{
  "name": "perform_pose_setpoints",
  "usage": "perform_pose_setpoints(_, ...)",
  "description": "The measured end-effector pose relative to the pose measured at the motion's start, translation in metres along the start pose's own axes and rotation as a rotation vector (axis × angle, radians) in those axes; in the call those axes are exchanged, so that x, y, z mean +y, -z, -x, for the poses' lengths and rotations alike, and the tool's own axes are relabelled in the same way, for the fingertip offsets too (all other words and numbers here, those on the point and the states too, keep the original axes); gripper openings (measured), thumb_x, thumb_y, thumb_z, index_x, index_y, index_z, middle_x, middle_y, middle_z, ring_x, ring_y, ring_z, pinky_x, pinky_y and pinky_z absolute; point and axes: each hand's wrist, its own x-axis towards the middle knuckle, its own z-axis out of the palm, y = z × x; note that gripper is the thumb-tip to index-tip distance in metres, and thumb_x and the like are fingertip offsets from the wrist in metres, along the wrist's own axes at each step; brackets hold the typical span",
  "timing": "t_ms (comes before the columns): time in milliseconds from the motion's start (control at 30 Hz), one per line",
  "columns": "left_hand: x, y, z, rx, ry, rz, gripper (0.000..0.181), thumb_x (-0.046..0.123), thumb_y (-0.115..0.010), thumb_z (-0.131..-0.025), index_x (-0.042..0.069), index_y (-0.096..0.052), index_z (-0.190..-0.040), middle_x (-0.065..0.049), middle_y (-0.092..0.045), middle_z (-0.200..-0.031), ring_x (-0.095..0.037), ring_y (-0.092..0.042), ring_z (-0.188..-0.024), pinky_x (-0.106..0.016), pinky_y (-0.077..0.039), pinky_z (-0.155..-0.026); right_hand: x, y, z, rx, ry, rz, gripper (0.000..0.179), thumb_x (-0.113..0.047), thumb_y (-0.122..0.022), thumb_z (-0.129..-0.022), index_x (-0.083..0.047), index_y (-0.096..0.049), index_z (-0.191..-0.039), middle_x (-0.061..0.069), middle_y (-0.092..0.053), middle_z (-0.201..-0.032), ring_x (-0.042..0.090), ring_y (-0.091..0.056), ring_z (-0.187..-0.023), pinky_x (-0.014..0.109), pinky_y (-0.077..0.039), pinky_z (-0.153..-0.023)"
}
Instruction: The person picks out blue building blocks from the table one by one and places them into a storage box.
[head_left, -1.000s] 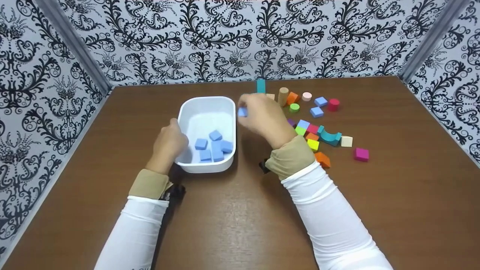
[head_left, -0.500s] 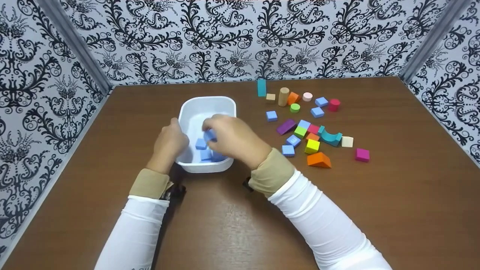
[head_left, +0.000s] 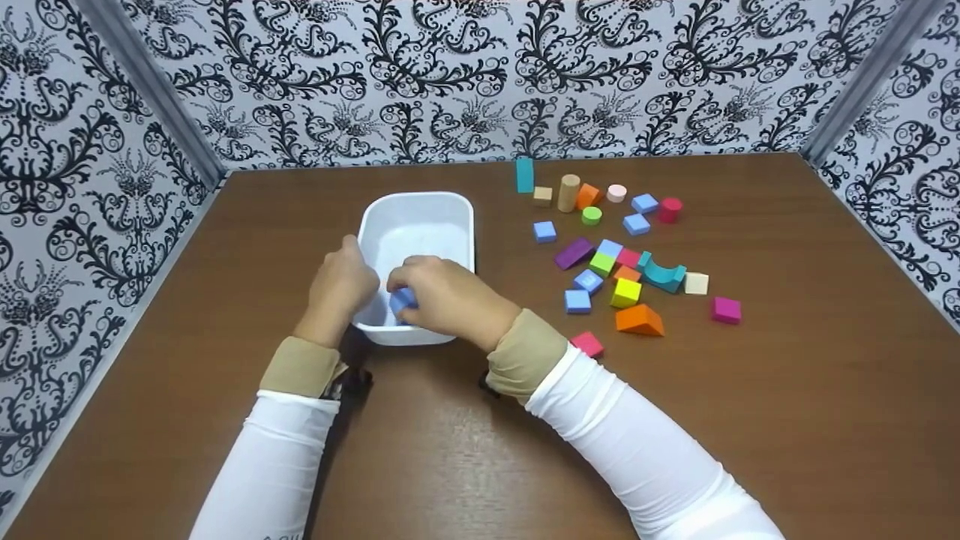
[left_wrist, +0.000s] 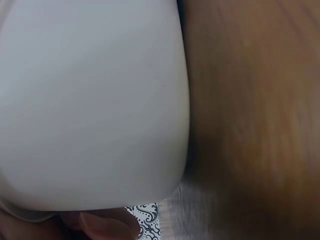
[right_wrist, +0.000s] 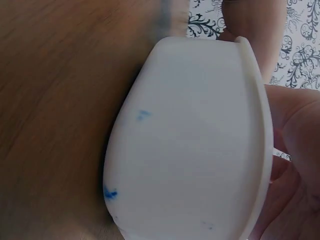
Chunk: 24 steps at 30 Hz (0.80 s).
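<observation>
A white plastic tub (head_left: pixel 416 217) stands on the table, with blue wooden blocks inside it. My left hand (head_left: pixel 341 289) grips the tub's left rim; in the left wrist view the tub's outer wall (left_wrist: pixel 95 105) fills much of the picture. Down inside the tub, my right hand (head_left: pixel 450 300) pinches a blue block (head_left: pixel 403 299) between thumb and fingers and covers the other blocks there. The right wrist view has the tub's blue-marked outer wall (right_wrist: pixel 190 135) in front, with the right hand's fingers partly hidden past the rim.
Right of the tub lie several loose blue blocks (head_left: pixel 577 301), an orange triangular block (head_left: pixel 640 321), a yellow cube (head_left: pixel 625 293), a teal arch (head_left: pixel 664 275) and a purple block (head_left: pixel 574 253). Farther back stand a wooden cylinder (head_left: pixel 568 193) and a teal block (head_left: pixel 524 175), near the patterned wall.
My right hand has carried a blue block leftward from beside the tub and lowered it inside, toward the near end. A red block has come into view beside the right sleeve. The left hand stays put.
</observation>
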Motion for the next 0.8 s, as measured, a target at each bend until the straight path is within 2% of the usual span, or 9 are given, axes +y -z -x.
perform_pose_setpoints(133,-0.0010,-0.0006,-0.0009,0.001,-0.011,-0.010,0.054,0.004,-0.047,-0.095,-0.011,-0.041,-0.146,-0.036,-0.065,-0.127,-0.049,-0.069,-0.111,-0.060,-0.058,-0.090,0.0011,-0.0015,-0.0001,-0.012,-0.010,0.032,0.023,-0.013,-0.080,-0.093,-0.003,-0.078,-0.113,0.010,-0.074,-0.104,0.024,-0.065,-0.091,0.038,-0.055,-0.089)
perform_pose_setpoints(800,-0.0020,0.0000,0.0004,-0.003,-0.009,0.007,0.057,0.004,-0.046,-0.095,-0.012,-0.038,-0.150,-0.037,-0.063,-0.129,-0.049,-0.068,-0.113,-0.061,-0.057,-0.092,0.0007,-0.0031,-0.0008,-0.037,-0.005,0.012,0.019,-0.011,-0.081,-0.093,0.000,-0.079,-0.109,0.012,-0.073,-0.100,0.026,-0.065,-0.091,0.039,-0.054,-0.089)
